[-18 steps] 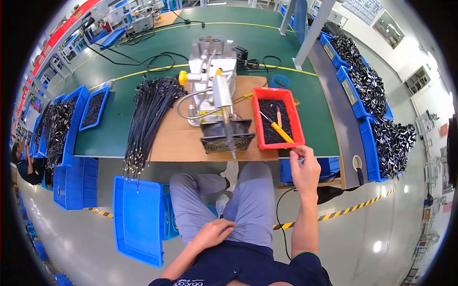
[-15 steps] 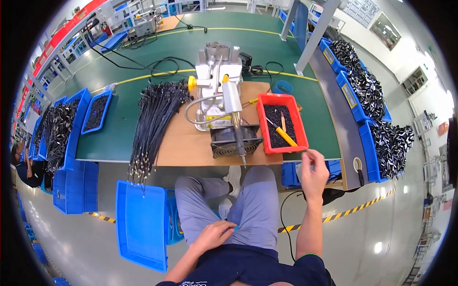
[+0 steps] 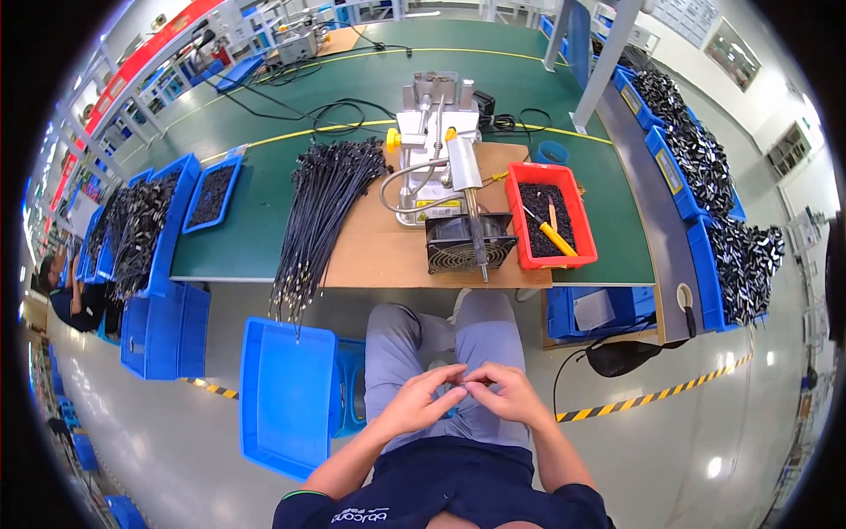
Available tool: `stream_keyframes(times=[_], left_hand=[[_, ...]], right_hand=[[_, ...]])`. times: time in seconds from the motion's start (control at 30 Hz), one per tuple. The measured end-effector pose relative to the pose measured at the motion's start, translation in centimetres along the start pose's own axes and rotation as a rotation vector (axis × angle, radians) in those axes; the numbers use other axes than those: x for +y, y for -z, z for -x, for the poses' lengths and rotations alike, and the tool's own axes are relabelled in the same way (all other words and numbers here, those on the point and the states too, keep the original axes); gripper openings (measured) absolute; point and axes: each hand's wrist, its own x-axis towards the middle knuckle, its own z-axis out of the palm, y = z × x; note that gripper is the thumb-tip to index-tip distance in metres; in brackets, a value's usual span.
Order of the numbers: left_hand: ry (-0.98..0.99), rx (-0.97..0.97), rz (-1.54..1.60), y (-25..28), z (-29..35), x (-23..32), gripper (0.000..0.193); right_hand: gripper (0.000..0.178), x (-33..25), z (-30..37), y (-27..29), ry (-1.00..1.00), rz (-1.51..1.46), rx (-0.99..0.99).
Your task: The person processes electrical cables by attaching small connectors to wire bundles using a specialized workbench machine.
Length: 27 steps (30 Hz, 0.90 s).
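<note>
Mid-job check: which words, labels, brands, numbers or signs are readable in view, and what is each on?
I don't copy out wording, only where it stands.
Dark blue shirt: white lettering, upside down, partly legible.
Silver machine: yellow label, print too small to read.
Two blue bins at right: labels, too small to read.
Wall, upper right: pale notice board, too small and blurred.

"What's between the left hand's grip [image 3: 421, 398] and right hand's grip [image 3: 508, 397]?"
"Can't tell (fingertips [image 3: 477, 388] crowd there, perhaps hiding something)."
"And the black bits [image 3: 535, 239] in the red tray [image 3: 557, 262]?"
"Too tiny."
</note>
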Motion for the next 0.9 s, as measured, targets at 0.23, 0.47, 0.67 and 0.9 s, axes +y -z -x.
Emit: stream_keyframes(times=[0.23,0.47,0.67,0.9], left_hand=[[0.329,0.093,0.087,-2.8,3.0,-1.2,0.025],[0.452,0.045,0.112,-3.7,3.0,-0.6,0.022],[0.36,-0.014,0.1,-3.1,1.7,-0.3,0.024],[0.356,-0.034,0.052,-2.2,3.5,-2.4,0.023]], right_hand=[[0.01,1.2,0.9,-0.2,0.008,0.037,-0.133],[0.008,2.4,3.2,3.0,0.047,0.078,-0.149],[0.008,3.5,4.3,4.1,-0.035,0.022,-0.127],[0.01,2.3,1.9,1.7,-0.147,0.026,-0.246]])
